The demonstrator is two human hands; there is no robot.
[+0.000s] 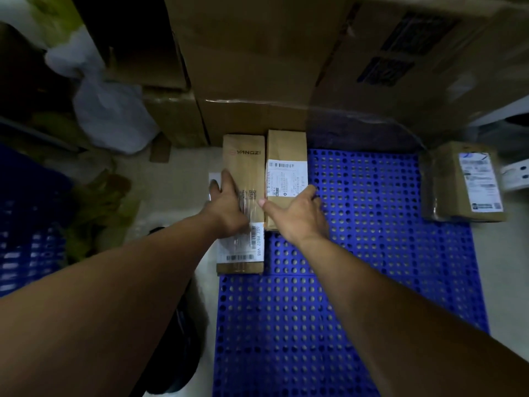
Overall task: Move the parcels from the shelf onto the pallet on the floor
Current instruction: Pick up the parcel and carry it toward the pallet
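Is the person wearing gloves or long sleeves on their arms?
No gloves and no sleeves in view. The left hand and right hand are bare, and both forearms are bare right to the picture's edge. No watch or bracelet shows on either wrist.

The pallet (357,282) is bright blue plastic, patterned all over with a regular grid of round holes showing pale floor beneath. Both long parcels on it, the left parcel (243,156) and the right parcel (286,144), are kraft brown with white labels carrying black barcodes and print; the left one also bears faint orange-brown lettering. A third parcel (463,181) at the pallet's edge is brown with a white-and-blue label
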